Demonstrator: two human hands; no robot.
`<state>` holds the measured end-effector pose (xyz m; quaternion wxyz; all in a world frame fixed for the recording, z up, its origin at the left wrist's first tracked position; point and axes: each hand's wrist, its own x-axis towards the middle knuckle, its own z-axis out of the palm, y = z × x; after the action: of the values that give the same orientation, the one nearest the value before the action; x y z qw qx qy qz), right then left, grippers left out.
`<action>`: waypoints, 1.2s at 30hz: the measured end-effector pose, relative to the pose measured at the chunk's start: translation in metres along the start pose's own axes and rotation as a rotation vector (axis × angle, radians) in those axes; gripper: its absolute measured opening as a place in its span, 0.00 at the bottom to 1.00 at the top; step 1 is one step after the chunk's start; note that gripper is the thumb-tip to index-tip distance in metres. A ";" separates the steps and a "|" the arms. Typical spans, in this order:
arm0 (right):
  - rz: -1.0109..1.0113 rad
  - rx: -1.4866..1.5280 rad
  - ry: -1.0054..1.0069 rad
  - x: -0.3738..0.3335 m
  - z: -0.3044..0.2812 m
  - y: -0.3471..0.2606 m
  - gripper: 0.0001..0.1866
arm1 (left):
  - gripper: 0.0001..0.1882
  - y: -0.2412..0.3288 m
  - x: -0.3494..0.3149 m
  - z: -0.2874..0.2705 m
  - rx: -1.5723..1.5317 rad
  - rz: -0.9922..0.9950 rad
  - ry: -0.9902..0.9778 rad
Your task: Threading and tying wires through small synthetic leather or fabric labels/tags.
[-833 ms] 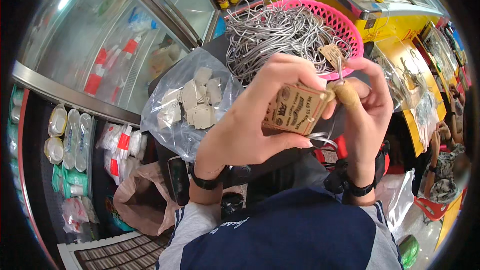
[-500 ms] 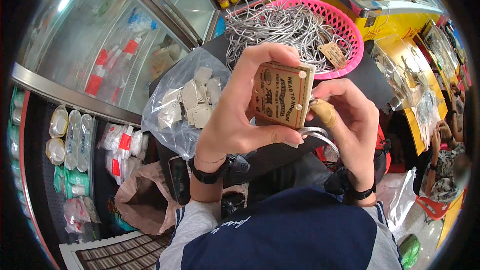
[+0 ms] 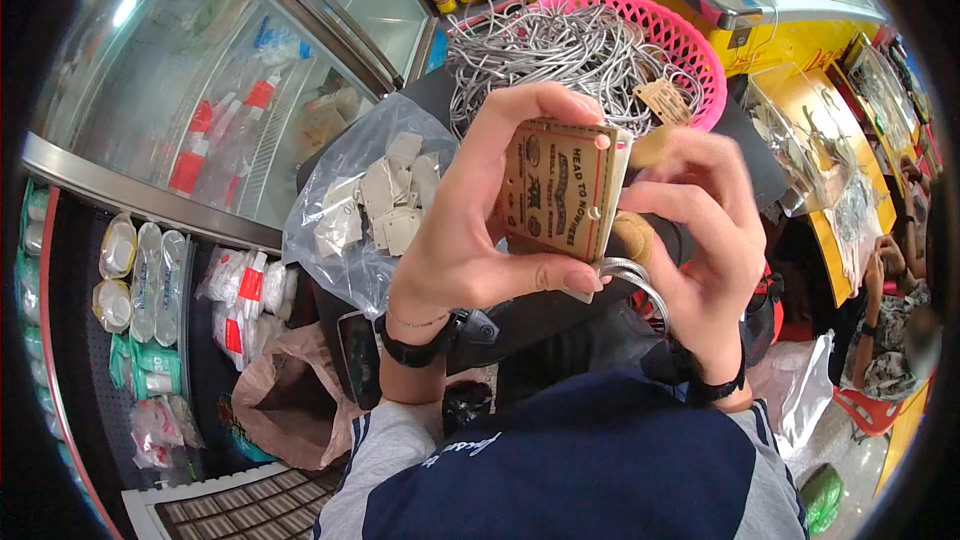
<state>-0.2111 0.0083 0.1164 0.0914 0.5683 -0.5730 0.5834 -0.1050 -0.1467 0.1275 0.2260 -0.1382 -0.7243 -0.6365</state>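
My left hand (image 3: 465, 240) is closed around a stack of tan printed cardboard tags (image 3: 557, 190), thumb below and index finger over the top. Small holes show along the tags' right side. At that edge is my right hand (image 3: 700, 230), its fingers curled and slightly blurred, with tan coverings on the thumb and a fingertip. A loop of silver-grey cord (image 3: 640, 280) runs from the lower corner of the stack into my right hand; its fingers hide where the cord ends. Behind the hands, a pink basket (image 3: 708, 70) holds a heap of similar silver cords (image 3: 560, 50).
A clear plastic bag (image 3: 320, 230) of pale tags (image 3: 395, 195) lies left on the dark surface, near a phone (image 3: 358, 355). One loose tan tag (image 3: 663, 100) rests on the cords. A brown bag (image 3: 285, 400) stands open at lower left. Another person (image 3: 890, 330) sits far right.
My right hand's fingers have lifted and curled at the tags' edge, with one covered fingertip now raised. The cord loop has shifted slightly. My left hand keeps its hold on the tags.
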 end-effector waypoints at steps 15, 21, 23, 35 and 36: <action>-0.247 -0.020 0.163 -0.007 0.010 0.019 0.11 | 0.47 -0.009 0.000 0.007 -0.075 0.050 0.114; -0.212 -0.037 0.206 -0.013 0.014 0.020 0.12 | 0.45 -0.008 0.001 0.009 -0.094 0.053 0.083; -0.139 0.019 0.283 -0.016 0.020 0.019 0.12 | 0.46 -0.007 -0.001 0.006 -0.056 0.054 0.085; 0.205 0.433 0.030 -0.014 0.009 0.011 0.10 | 0.47 -0.008 -0.001 0.002 -0.107 0.072 -0.078; 0.203 0.440 0.022 -0.014 0.009 0.010 0.10 | 0.47 -0.009 -0.001 0.001 -0.102 0.072 -0.069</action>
<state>-0.2093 0.0059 0.0976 -0.0877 0.5076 -0.4853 0.7065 -0.1085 -0.1471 0.1193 0.2165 -0.1971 -0.6930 -0.6588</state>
